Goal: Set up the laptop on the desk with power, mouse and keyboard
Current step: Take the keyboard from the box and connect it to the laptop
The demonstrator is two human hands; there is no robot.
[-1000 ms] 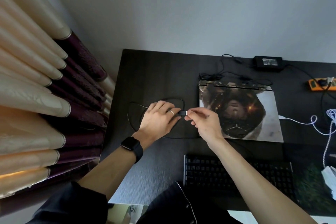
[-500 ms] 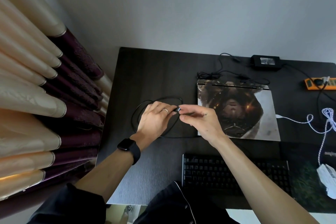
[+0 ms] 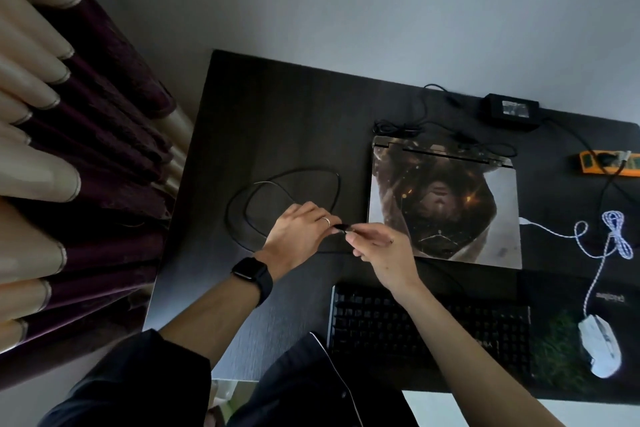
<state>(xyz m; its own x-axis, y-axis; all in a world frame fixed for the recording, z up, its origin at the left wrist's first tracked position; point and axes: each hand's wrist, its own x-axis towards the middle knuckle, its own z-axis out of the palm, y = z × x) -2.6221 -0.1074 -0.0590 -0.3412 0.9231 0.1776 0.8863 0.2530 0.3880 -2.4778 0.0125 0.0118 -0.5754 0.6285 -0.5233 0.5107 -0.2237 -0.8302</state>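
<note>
A closed laptop (image 3: 446, 204) with a printed lid lies on the dark desk (image 3: 277, 114). In front of it sits a black keyboard (image 3: 429, 326). Its thin black cable (image 3: 287, 180) loops on the desk to the left. My left hand (image 3: 301, 232) and my right hand (image 3: 381, 250) meet just left of the laptop and both pinch the cable's plug (image 3: 343, 227). A white mouse (image 3: 601, 347) with a braided white cord (image 3: 602, 246) lies at the right, the cord's plug at the laptop's right edge. The black power brick (image 3: 510, 111) sits behind the laptop.
An orange power strip (image 3: 606, 163) lies at the desk's far right with a black lead plugged in. Beige and purple curtains (image 3: 69, 149) hang close to the desk's left edge. A dark mouse mat (image 3: 561, 340) lies under the mouse. The wall runs behind the desk.
Both hands stayed together on the plug and shifted slightly toward the laptop. The cable loop on the desk has spread wider. The view has swung right, bringing the mouse into sight.
</note>
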